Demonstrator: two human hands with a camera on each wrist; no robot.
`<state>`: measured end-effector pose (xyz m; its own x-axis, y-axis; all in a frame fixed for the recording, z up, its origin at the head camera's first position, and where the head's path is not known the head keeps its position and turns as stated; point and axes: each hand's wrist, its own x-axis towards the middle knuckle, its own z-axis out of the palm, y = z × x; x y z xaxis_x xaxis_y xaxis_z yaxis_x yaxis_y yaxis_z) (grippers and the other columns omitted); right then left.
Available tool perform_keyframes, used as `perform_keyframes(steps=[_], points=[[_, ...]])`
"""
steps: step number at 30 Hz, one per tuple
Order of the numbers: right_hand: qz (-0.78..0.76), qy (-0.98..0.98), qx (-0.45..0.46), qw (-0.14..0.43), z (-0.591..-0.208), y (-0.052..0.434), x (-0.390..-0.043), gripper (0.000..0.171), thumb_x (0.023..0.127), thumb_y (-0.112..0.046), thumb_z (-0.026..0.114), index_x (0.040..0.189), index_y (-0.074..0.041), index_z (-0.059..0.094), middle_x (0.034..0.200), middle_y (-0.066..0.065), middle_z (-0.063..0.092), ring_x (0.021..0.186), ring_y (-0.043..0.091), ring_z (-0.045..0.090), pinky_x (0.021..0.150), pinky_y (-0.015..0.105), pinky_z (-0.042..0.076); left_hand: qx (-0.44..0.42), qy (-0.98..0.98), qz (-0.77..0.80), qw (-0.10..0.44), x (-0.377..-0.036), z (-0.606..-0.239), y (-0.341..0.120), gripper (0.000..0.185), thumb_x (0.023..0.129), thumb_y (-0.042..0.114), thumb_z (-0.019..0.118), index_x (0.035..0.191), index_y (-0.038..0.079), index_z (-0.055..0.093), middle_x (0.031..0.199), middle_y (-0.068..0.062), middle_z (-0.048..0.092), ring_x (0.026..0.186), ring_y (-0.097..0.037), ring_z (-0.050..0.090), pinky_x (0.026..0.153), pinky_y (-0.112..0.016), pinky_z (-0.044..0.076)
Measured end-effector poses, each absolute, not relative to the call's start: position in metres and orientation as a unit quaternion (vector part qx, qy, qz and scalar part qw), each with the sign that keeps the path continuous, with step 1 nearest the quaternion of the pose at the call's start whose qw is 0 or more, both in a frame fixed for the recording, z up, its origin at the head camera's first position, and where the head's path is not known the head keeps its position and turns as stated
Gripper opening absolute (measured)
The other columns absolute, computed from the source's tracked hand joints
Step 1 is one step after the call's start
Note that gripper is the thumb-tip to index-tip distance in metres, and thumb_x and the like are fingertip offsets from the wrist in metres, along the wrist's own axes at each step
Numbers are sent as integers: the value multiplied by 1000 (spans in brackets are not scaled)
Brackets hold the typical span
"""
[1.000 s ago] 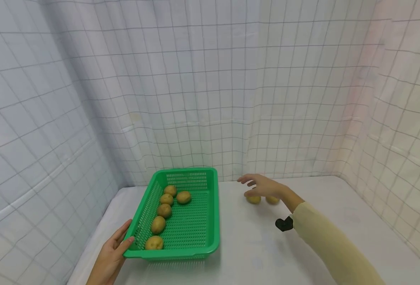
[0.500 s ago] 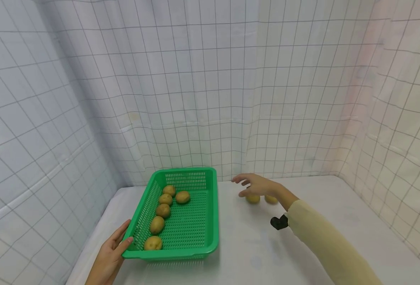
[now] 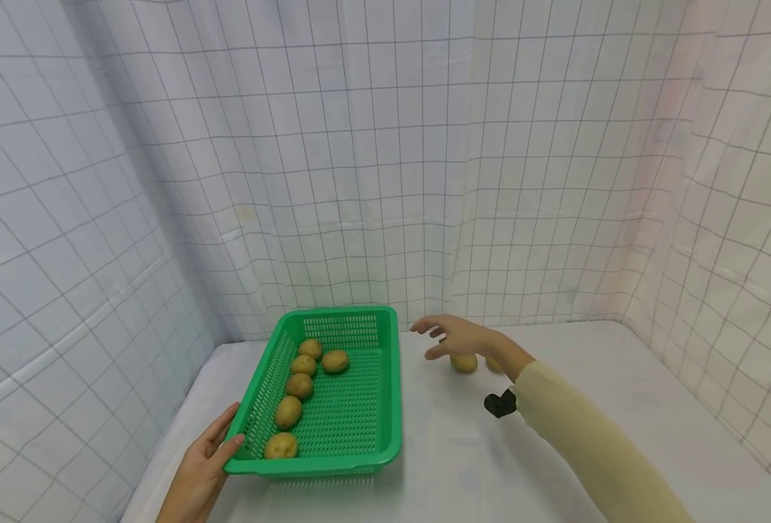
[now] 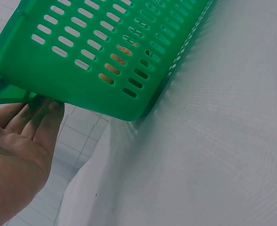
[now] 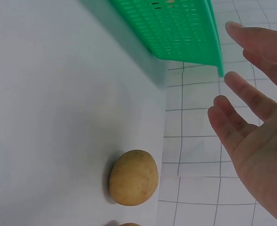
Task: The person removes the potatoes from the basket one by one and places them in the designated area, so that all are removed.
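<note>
A green plastic basket (image 3: 390, 407) holds several potatoes, most of them along its left side; one potato (image 3: 336, 362) lies a little apart near the far end. My left hand (image 3: 197, 465) grips the basket's rim at the near left corner, thumb on top and fingers beneath. In the left wrist view those fingers (image 4: 49, 125) curl under the rim. My right hand (image 3: 460, 336) hovers to the right of the basket, fingers loosely spread, holding nothing. Below and behind it, a potato (image 5: 134, 178) rests on the white surface, and another potato (image 3: 495, 365) is partly hidden by the wrist.
White cloth with a grid pattern (image 3: 359, 181) hangs behind the table and along both sides. The white tabletop (image 3: 437, 465) extends right of the basket. A black heart-shaped piece (image 3: 501, 403) shows by the right sleeve's cuff.
My right hand has drifted left toward the basket, uncovering more of the nearer loose potato. The left hand keeps its grip on the basket, which stays almost where it was.
</note>
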<state>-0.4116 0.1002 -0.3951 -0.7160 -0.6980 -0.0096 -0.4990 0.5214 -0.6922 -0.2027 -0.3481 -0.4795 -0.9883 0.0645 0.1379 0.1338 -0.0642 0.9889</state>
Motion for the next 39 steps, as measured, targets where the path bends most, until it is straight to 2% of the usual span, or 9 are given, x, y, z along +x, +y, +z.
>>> perform_keyframes(steps=[5,9,19,27,34,39], points=[[-351,856,-351,148,-390,91,-410,59,96,-18,76,150,-18,54,146,1,53,136,28,48,109,45,45,-70,-684,-725,26,-203,-479,-347,73,111,10,51,162,-8,1,166,-32,-1,124,13,46,99,-17,48],[-350,853,-359,149,-388,83,-411,59,95,-16,76,150,-16,54,144,3,54,134,29,50,108,42,46,-72,-684,-725,25,-204,-479,-346,73,111,10,50,162,-8,1,166,-32,-1,124,12,46,99,-17,47],[-330,848,-383,156,-380,56,-415,59,96,-17,75,150,-11,53,147,11,53,135,32,49,104,45,48,-66,-685,-725,23,-202,-479,-350,73,111,10,51,162,-8,1,165,-33,-3,123,13,47,99,-17,48],[-321,847,-392,161,-373,40,-416,58,96,-16,75,150,-16,53,150,14,51,138,36,47,104,46,49,-67,-686,-724,21,-202,-479,-349,74,111,10,51,162,-8,1,165,-33,-2,123,13,46,99,-17,47],[-316,849,-391,164,-367,25,-415,59,96,-14,76,150,-17,54,146,5,55,136,34,48,104,44,49,-61,-688,-722,18,-203,-478,-348,75,111,11,52,162,-7,1,166,-31,-2,122,15,46,99,-16,47],[-312,847,-398,165,-362,15,-414,60,95,-15,76,151,-15,54,146,5,55,137,34,48,106,45,47,-64,-688,-722,20,-203,-478,-347,74,111,11,52,162,-8,2,166,-32,-1,122,15,46,99,-16,47]])
